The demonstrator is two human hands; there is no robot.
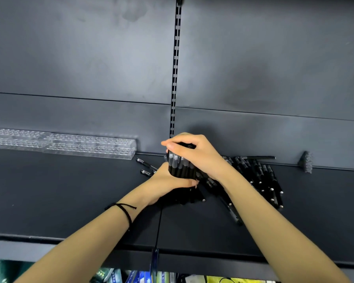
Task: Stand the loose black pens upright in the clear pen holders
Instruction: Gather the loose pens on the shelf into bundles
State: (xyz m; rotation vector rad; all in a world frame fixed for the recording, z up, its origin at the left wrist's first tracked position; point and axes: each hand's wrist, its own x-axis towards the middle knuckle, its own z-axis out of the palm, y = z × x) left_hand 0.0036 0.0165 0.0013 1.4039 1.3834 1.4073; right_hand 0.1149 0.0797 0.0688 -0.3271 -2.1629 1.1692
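Forearms (90,231) meet as left grip (168,180) and right grip (192,154) clasp bundled black plastic pens (180,166); likely next move: clear perforated holders (90,148), nine o'clock.

Two hands show: the left hand (168,180) and the right hand (192,152), both gripping one bundle of black pens (179,166). About half a dozen barrels are visible and the rest are hidden. Two single pens (146,163) lie just left of the hands, mid-frame. Right of the hands is one heap of loose pens (262,176), well over a dozen, too tangled for an exact count. At the left edge, two clear pen holders (90,147) sit end to end. One black cord (125,211) rings the left wrist. There is one slotted upright (176,68) and, far right, one ridged bracket (306,161).
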